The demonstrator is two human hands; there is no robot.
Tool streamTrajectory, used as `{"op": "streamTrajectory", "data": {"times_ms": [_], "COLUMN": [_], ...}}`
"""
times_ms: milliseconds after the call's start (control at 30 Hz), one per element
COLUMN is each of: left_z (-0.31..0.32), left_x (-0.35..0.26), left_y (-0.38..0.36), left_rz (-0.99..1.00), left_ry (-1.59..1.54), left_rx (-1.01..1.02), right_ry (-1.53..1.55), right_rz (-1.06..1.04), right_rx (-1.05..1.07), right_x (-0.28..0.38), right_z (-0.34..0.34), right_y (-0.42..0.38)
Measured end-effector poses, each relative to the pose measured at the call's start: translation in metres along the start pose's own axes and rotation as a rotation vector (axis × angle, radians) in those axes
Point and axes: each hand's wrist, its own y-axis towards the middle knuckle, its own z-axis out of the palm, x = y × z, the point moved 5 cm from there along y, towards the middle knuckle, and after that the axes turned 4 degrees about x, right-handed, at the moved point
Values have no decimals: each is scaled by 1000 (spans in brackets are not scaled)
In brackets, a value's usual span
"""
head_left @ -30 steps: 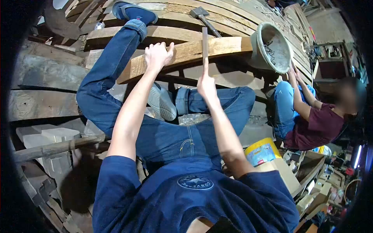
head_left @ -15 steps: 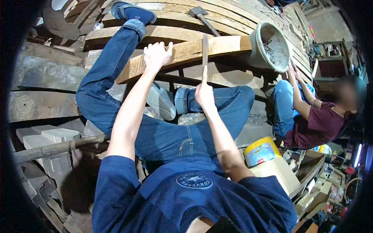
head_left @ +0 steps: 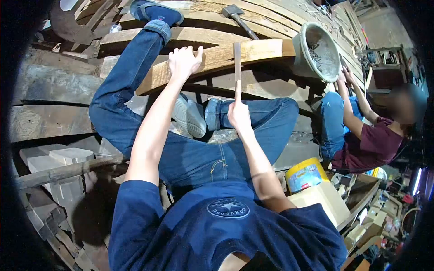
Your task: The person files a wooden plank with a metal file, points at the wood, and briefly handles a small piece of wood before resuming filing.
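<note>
A long, slightly curved wooden beam (head_left: 217, 58) lies crosswise in front of me. My left hand (head_left: 184, 62) grips its upper edge left of centre, thumb sticking out to the right. In my right hand (head_left: 238, 114) is a flat file (head_left: 237, 61), held by its slim wooden handle. The file's long metal blade points away from me and lies across the beam. A grey bucket (head_left: 296, 49) with small dark metal pieces inside stands tilted in view at the beam's right end.
Beyond the beam, a hammer (head_left: 239, 20) rests on wooden planks (head_left: 194, 18). A person (head_left: 366, 140) in a maroon shirt sits at the right, hands near the bucket. A yellow-lidded tub (head_left: 307, 175) stands by my right elbow. Wood offcuts (head_left: 58, 158) lie at the left.
The file has shifted slightly toward me across the beam, with my right hand a little lower. My left hand keeps its place on the beam.
</note>
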Motion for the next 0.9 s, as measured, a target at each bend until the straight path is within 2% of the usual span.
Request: {"op": "streamTrajectory", "data": {"times_ms": [267,367,567,733,800,900], "left_z": [2,4,5,0,3,1], "left_x": [1,2,0,1,2,1], "left_y": [1,-1,-1,1,0,1], "left_rz": [-8,10,0,-27,-20,-12], "left_ry": [-10,13,-12,-28,-7,4], "left_rx": [14,-44,-1,62,16,-12], "right_ry": [-38,-35,-70,-6,-80,-40], "right_rz": [-215,-147,6,-74,-135,-153], "right_rx": [-167,-112,6,9,-53,-36], "right_x": [14,21,2,13,20,28], "right_z": [-20,-24,-2,-13,-18,-25], "right_y": [124,93,-17,27,68,98]}}
